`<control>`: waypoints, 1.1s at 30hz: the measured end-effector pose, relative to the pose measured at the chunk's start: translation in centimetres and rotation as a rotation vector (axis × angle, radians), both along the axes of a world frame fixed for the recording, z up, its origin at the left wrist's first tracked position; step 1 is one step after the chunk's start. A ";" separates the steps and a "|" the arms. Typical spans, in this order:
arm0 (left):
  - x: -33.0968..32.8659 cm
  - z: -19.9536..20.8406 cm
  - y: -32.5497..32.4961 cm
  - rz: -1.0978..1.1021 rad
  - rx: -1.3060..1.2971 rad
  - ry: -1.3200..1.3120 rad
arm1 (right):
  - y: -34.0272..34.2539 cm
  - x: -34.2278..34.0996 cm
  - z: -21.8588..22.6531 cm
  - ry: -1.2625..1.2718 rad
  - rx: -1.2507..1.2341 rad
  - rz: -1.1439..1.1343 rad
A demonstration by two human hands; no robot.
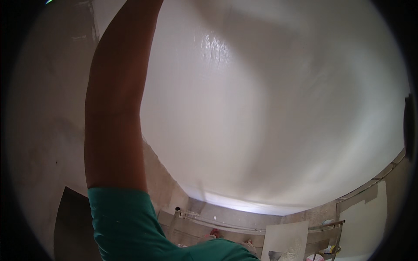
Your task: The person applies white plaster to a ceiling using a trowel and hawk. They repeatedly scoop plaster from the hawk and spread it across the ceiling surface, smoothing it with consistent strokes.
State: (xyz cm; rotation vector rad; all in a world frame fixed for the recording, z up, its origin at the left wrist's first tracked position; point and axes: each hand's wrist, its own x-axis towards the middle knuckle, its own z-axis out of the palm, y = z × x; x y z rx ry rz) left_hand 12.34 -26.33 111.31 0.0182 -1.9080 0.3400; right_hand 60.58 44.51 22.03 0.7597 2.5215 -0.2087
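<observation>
My left arm [115, 113], bare below a teal sleeve [122, 217], reaches up and passes out of the top edge, so my left hand is out of the picture. What it holds or touches cannot be seen. My right arm and hand do not show. Behind and to the right of the arm spreads a large white wall surface [204, 113], smooth like fresh plaster. High up on it a shiny patch [215, 48] looks wet. Soft shadows fall across its middle and right.
Bare grey-brown wall [48, 117] lies to the left, with a dark opening [69, 226] low down. Below are metal pipes [226, 225], a pale board [283, 235] bearing whitish material, a pink-rimmed container [315, 257] and a yellow item [332, 249]. A dark object [409, 126] stands at the right edge.
</observation>
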 end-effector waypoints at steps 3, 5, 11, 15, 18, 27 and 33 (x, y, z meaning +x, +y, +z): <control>-0.3 -3.6 -0.4 0.046 0.014 -0.088 | -0.3 -0.4 1.8 0.024 -0.039 0.033; -0.7 -8.0 -1.0 0.025 -0.034 -0.033 | -0.2 -1.2 3.1 0.060 -0.070 0.042; -5.0 -21.9 -4.2 0.005 -0.059 0.048 | -1.0 -9.3 3.2 0.192 0.004 -0.137; -6.4 -36.0 -2.8 -0.100 0.000 0.041 | -1.7 -11.4 1.1 0.181 0.076 -0.174; -7.8 -45.7 -3.9 -0.099 0.101 0.030 | -2.5 -14.6 -1.8 0.177 0.070 -0.104; -5.1 -75.3 -2.2 -0.110 0.379 -0.335 | 0.9 -13.6 -1.7 -0.026 0.107 0.181; 4.1 -59.8 0.4 -0.167 0.359 -0.403 | 4.5 -8.0 -2.3 -0.169 0.130 -0.007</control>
